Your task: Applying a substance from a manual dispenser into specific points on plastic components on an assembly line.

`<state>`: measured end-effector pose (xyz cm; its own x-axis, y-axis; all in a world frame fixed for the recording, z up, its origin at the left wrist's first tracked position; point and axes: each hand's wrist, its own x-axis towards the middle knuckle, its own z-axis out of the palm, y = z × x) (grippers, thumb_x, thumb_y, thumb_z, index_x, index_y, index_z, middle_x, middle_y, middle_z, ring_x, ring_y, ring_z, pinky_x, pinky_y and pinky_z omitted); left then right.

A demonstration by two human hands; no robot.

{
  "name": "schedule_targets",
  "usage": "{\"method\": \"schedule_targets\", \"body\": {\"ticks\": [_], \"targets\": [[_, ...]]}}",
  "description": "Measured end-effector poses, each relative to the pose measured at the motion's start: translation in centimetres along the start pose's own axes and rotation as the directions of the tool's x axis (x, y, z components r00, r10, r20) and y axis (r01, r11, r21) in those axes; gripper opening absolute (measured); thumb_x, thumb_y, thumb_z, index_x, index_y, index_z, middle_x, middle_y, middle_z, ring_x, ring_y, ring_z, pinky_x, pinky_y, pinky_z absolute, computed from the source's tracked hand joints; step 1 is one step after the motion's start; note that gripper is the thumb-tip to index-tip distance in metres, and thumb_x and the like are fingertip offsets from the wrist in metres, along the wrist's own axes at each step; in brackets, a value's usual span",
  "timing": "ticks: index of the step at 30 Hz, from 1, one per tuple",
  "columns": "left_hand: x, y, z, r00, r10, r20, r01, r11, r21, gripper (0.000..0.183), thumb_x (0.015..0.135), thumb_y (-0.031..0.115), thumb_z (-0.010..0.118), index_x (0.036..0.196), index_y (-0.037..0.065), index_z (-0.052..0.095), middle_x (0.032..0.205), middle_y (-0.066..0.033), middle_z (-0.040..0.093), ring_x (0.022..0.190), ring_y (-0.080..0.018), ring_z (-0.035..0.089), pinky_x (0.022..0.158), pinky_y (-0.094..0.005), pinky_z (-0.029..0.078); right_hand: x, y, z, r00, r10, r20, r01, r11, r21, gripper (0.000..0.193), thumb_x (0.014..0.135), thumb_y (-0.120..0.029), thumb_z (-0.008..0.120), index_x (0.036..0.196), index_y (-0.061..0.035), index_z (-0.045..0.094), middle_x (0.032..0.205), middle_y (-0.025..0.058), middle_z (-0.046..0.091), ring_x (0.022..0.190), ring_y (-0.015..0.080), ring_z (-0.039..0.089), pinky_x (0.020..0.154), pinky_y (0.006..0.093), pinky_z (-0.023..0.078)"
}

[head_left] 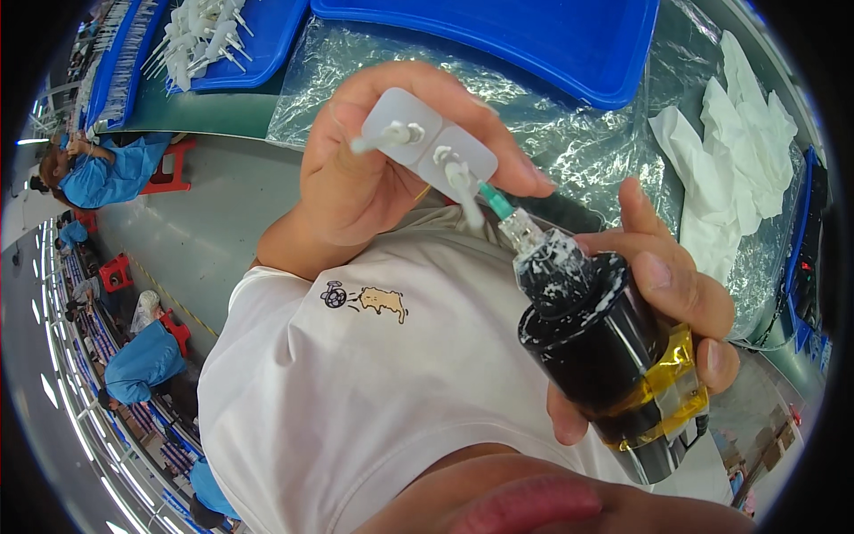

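My left hand (342, 191) is curled round a small white plastic piece with two rounded square plates (400, 105). Short white stems stick out of both plates. In my right hand (689, 289) is a black cylindrical handheld dispenser (592, 356), gripped along its side. Yellow tape (654, 392) wraps its lower body, and white residue coats its nozzle end. Its green needle tip (495, 201) points at the nearer stem on the right plate, very close to it; whether they touch I cannot tell.
Clear plastic sheeting (298, 102) covers the green bench. A blue tray (498, 27) lies at the far side; another blue tray (267, 67) at far left holds several white stemmed parts (203, 40). Crumpled white cloth (725, 160) lies right. People in blue (116, 169) sit on red stools leftward.
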<state>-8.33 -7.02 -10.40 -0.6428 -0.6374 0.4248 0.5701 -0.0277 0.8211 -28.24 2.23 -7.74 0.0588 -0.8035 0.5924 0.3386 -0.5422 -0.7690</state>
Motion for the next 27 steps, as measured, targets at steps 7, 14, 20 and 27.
{"method": "schedule_targets", "body": {"ticks": [7, 14, 20, 27], "targets": [[0.0, -0.7, 0.3, 0.997, 0.057, -0.044, -0.067, 0.965, -0.253, 0.058, 0.089, 0.053, 0.042, 0.114, 0.001, 0.05, 0.092, -0.0281, 0.062, 0.092, -0.0405, 0.061, 0.083, -0.053, 0.048, 0.1, 0.1, 0.0, 0.999, -0.026, 0.025, 0.026, 1.0, 0.003, 0.066, 0.07, -0.016, 0.077, 0.126, -0.0095, 0.042, 0.104, 0.0281, 0.055, 0.1, 0.0358, 0.057, 0.112, 0.044, 0.009], [0.0, -0.8, 0.4, 0.997, 0.054, -0.063, -0.068, 0.962, -0.264, 0.057, 0.089, 0.052, 0.042, 0.113, 0.001, 0.05, 0.089, -0.0267, 0.062, 0.089, -0.0393, 0.062, 0.082, -0.0531, 0.048, 0.3, -0.2, 0.2, 1.0, -0.023, 0.002, 0.023, 1.0, 0.008, 0.088, 0.054, -0.013, 0.088, 0.127, -0.0118, 0.04, 0.104, 0.0268, 0.056, 0.1, 0.0358, 0.058, 0.111, 0.0462, 0.013], [0.1, -0.5, 0.4, 0.996, 0.046, -0.076, -0.063, 0.97, -0.236, 0.052, 0.09, 0.048, 0.045, 0.11, 0.001, 0.052, 0.087, -0.0259, 0.063, 0.089, -0.0389, 0.062, 0.082, -0.0511, 0.048, 0.5, -0.9, -0.3, 0.995, 0.058, 0.086, -0.048, 0.991, -0.123, 0.092, 0.055, -0.02, 0.087, 0.13, -0.0184, 0.033, 0.102, 0.0229, 0.057, 0.097, 0.0347, 0.06, 0.109, 0.0487, 0.018], [-0.1, -0.3, 0.1, 1.0, 0.024, 0.009, -0.023, 0.996, -0.081, 0.042, 0.096, 0.043, 0.032, 0.117, 0.01, 0.048, 0.088, -0.0144, 0.063, 0.092, -0.0357, 0.059, 0.078, -0.0412, 0.052, 0.1, -1.1, 0.0, 0.995, 0.08, 0.052, -0.07, 0.983, -0.172, 0.097, 0.056, -0.025, 0.087, 0.133, -0.0245, 0.027, 0.122, 0.0109, 0.047, 0.094, 0.0328, 0.061, 0.107, 0.0531, 0.023]]}}
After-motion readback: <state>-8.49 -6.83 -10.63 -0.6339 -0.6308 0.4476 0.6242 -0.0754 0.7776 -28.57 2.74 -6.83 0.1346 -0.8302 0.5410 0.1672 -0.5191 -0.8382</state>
